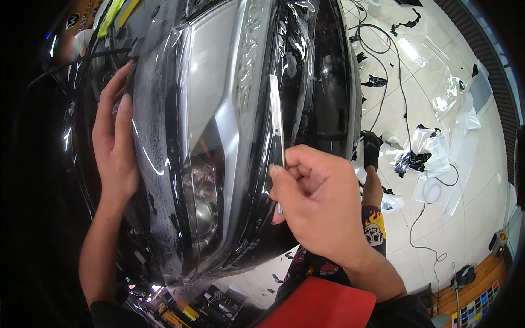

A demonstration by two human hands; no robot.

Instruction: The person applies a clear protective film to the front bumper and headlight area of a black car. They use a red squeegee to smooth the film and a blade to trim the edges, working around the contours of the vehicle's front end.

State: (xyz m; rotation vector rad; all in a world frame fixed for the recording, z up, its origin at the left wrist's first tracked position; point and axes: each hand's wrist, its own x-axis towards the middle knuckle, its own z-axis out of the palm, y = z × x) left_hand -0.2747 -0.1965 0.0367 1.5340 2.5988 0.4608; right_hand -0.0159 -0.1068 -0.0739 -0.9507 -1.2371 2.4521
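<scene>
While the left hand [116, 139] lies along the edge of a black car panel [156, 115], the right hand [322, 202], well apart from it, pinches a slim silver utility knife [275, 115] that juts out ahead, with the headlight [206, 60] between the hands

Floor [481, 197] of glossy cream tiles, seen mainly along the right side and strewn with litter. Dark cables [405, 116] loop and wander down its length. Near the top lies a ragged black strip [407, 22]; below it, closer to the car [328, 71], a black scrap [374, 81]. Clear film [448, 104] spreads crumpled and shiny to the right. Farther down, a black clump [413, 162] sits among whitish sheets [465, 175]. A dark-covered foot [372, 145] rests just beside them.
</scene>
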